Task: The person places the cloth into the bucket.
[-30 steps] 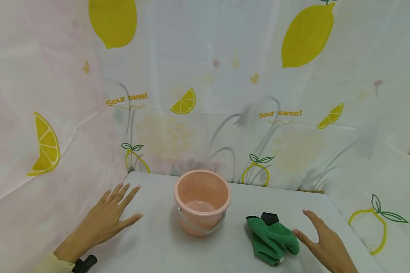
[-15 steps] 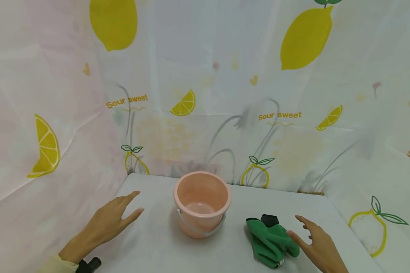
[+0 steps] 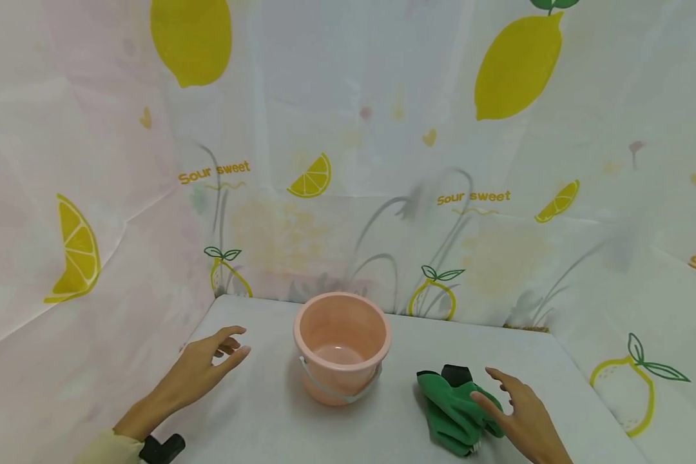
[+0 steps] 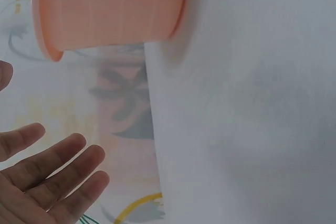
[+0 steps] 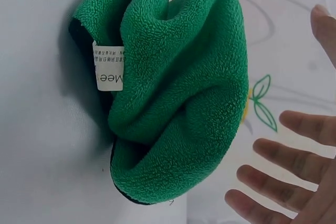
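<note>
A pink bucket with a grey handle hanging down its front stands upright on the white table. To its right lies a crumpled green towel with dark edging; a white label shows in the right wrist view. My left hand hovers left of the bucket, apart from it, with fingers loosely bent and holding nothing. Beside the towel is my right hand, its thumb overlapping the towel in the head view. A gap shows between fingers and towel in the right wrist view, and the hand holds nothing.
The white table ends at the back against a sheet printed with lemons, which also covers both sides. A black wrist strap piece sits at the left wrist.
My right hand has moved left, closer to the towel. The left hand has shifted slightly right and turned, its spread fingers now loosely bent. Bucket and towel stay in place.
</note>
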Motion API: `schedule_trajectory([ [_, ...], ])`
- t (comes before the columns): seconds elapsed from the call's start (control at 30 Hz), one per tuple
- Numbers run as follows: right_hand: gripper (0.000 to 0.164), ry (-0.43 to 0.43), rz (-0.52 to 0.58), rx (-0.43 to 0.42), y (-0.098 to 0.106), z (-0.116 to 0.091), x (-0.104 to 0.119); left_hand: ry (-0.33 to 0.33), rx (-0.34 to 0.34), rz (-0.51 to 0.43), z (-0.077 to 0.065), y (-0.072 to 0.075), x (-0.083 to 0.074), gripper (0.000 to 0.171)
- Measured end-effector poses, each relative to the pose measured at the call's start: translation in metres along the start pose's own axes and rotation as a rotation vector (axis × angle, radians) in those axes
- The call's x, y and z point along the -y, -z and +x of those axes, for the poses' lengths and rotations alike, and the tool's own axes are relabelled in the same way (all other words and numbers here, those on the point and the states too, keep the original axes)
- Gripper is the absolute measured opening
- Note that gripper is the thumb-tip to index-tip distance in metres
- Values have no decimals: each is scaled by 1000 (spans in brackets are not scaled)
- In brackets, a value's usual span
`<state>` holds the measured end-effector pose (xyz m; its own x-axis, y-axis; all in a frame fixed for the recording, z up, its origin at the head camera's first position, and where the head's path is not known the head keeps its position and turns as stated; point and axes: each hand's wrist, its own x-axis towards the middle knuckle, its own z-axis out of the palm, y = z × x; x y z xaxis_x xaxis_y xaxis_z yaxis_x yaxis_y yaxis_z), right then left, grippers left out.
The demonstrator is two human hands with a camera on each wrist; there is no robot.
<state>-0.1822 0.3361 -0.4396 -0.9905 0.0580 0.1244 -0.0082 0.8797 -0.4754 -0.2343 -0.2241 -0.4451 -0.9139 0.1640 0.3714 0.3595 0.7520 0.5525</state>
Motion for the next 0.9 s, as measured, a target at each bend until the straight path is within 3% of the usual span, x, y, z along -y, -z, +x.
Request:
schedule_trajectory([
  [0.27,71,17,-2,0,-6,3,1,-20,-23,-80,9,-11,-8,48],
  [0.9,73,58,-26,69,-22,8,1,-46,52,-204,29,-31,-26,47],
])
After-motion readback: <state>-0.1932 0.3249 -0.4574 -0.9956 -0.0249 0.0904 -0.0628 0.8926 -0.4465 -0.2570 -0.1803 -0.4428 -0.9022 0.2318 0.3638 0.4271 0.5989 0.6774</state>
